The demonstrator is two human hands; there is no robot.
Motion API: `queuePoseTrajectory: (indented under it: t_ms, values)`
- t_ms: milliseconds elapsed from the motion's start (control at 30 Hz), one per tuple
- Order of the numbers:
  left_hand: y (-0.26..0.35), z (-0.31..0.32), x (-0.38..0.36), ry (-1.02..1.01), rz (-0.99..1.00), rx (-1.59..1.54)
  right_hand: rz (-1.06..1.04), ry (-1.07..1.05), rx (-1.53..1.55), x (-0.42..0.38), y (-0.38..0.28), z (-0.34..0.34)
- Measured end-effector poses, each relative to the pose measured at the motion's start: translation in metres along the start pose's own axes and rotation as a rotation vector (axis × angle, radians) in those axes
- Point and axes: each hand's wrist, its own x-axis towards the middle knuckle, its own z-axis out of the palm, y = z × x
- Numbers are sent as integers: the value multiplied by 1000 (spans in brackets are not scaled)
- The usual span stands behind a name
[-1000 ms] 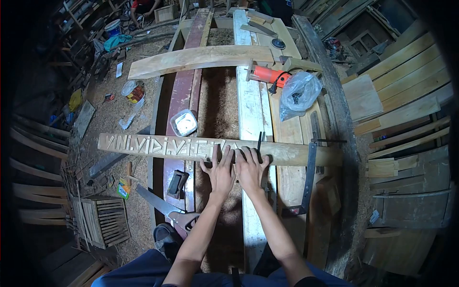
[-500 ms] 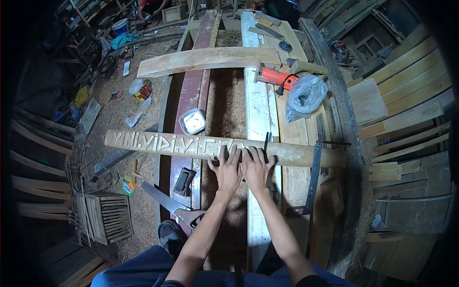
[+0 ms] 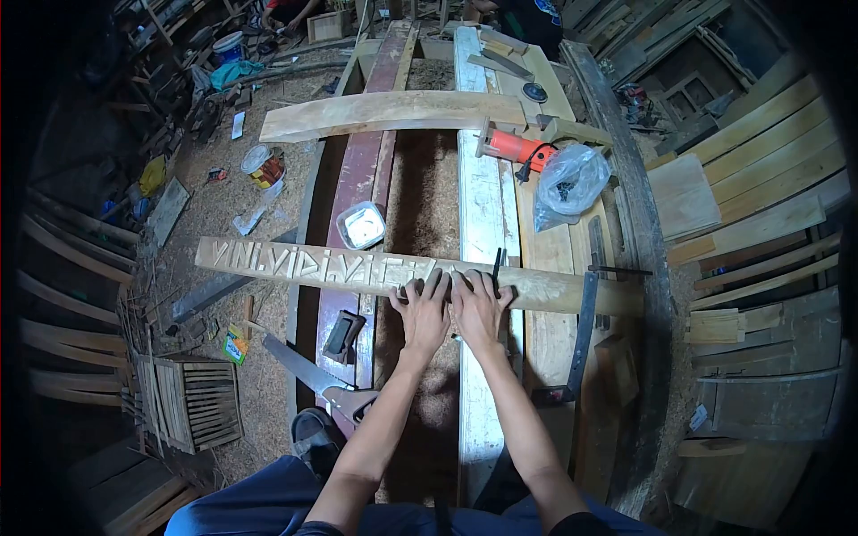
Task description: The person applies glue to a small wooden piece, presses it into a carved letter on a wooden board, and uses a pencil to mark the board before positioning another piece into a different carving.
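A long wooden board (image 3: 559, 288) with raised carved letters (image 3: 299, 265) lies crosswise over two beams. Both of my hands rest on it side by side, just right of the middle. My left hand (image 3: 422, 313) has its fingers bent over the near edge, beside the last letters, partly covering them. My right hand (image 3: 478, 308) lies close to it, fingers apart, its thumb side near a thin black bar (image 3: 498, 265) standing by the board. What is under the fingertips is hidden.
A handsaw (image 3: 308, 366) and a dark block (image 3: 343, 338) lie near the left beam (image 3: 357, 179). Beyond the board are a plastic tub (image 3: 361, 226), a curved plank (image 3: 393, 111), a red power tool (image 3: 514, 146) and a plastic bag (image 3: 572, 183). A metal square (image 3: 585, 326) stands right.
My fingers are slightly more bent over the board. The whole view has shifted a little; the person at the far top right shows more.
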Motion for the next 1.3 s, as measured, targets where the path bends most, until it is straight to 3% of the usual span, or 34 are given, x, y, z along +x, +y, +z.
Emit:
queuePoseTrajectory:
  t_ms: [1133,1200,1300]
  values:
    - [-6,-6,-12,39,15,2,-48,-46,55,-17,17,-10]
    - [-6,-6,-15,127,31,-55,-30,93,106,-24,24,-13]
    - [-5,-4,-27,162,-14,-90,22,83,78,-40,29,-16]
